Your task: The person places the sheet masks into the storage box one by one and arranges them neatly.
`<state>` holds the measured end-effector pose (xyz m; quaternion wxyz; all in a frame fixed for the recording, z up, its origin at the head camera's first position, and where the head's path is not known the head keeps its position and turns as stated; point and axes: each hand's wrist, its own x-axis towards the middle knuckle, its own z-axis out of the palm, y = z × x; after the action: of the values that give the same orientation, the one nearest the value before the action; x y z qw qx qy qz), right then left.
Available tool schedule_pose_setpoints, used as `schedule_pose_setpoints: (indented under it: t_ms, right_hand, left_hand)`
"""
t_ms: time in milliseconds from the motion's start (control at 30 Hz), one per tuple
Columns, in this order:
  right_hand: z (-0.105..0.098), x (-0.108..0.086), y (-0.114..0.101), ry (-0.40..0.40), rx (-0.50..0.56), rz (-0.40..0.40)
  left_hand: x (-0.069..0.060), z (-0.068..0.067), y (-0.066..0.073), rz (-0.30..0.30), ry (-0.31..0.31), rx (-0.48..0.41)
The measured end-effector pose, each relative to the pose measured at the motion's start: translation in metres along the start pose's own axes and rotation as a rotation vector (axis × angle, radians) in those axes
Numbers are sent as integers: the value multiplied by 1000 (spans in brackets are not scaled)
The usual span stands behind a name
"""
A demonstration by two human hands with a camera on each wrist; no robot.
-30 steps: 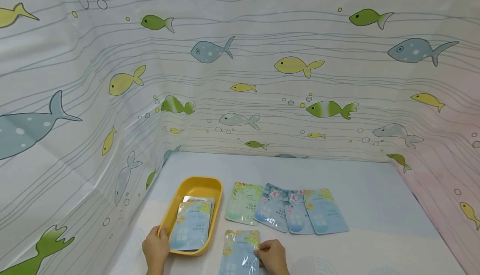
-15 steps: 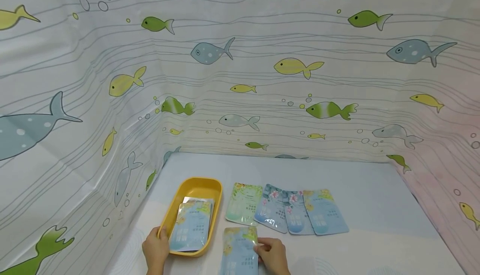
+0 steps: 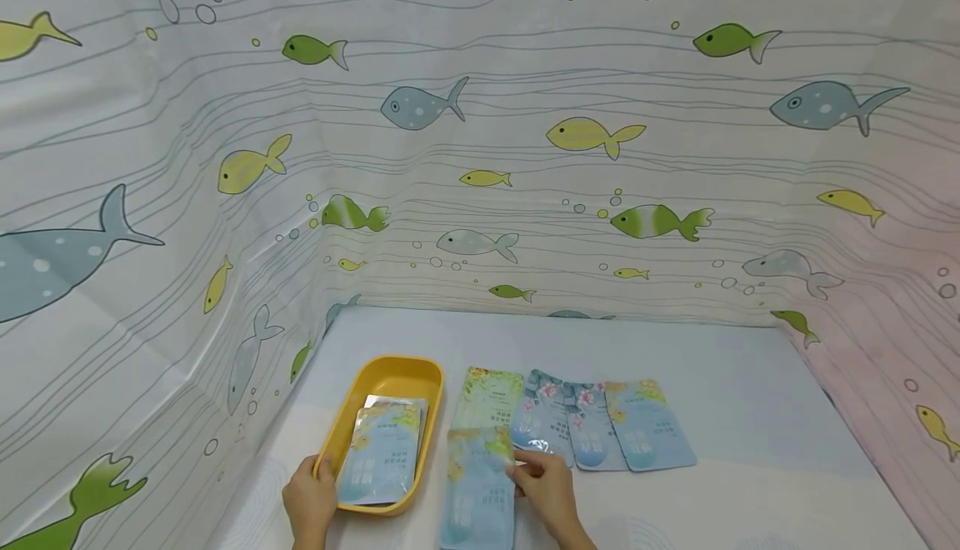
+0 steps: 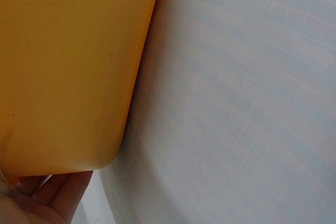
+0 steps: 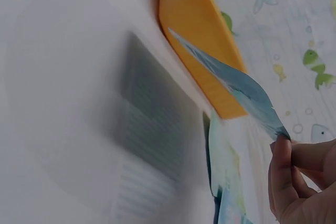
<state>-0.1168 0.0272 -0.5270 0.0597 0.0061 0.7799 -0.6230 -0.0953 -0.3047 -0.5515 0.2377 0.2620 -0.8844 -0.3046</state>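
Observation:
My left hand [image 3: 310,496] grips the near left rim of a yellow plastic tray [image 3: 408,373]. In the left wrist view, the fingers [image 4: 62,195] curl at the end of the tray's wall [image 4: 68,77]. Inside the tray lie several flat sachets, a blue one [image 3: 381,454] with yellow flowers on top. My right hand [image 3: 551,492] pinches the right edge of another blue sachet [image 3: 480,492], between thumb and fingers. The right wrist view has this held sachet [image 5: 236,85] raised above the table, bent slightly, its shadow below.
Beyond the held sachet lies a green sachet [image 3: 491,396], partly covered from the head view. To its right, two dark blue floral sachets [image 3: 543,408] and a light blue sachet [image 3: 651,429] overlap in a row. A fish-patterned sheet [image 3: 525,225] walls in the white table [image 3: 735,400].
My right hand has lifted the blue sachet and moved it forward, so it now overlaps the lower part of the green sachet in view. My left hand stays on the tray.

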Motion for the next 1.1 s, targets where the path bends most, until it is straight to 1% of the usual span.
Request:
schedule_pose_setpoints:
  t_ms: [67, 267, 467, 733, 900, 1100]
  right_hand:
    - [0, 2, -4, -6, 27, -5]
    - [2, 9, -18, -26, 99, -12]
    - [10, 19, -27, -29, 141, -34]
    - [20, 29, -36, -39, 185, -77]
    - [29, 35, -40, -52, 217, -68]
    - [43, 39, -46, -60, 258, -37]
  left_hand:
    - [0, 0, 0, 4, 6, -1]
    - [0, 0, -1, -12, -6, 4]
    - [-1, 0, -2, -16, -4, 6]
    - [0, -1, 2, 13, 19, -13]
    - [0, -3, 3, 2, 3, -8]
    - [-1, -1, 2, -6, -2, -13]
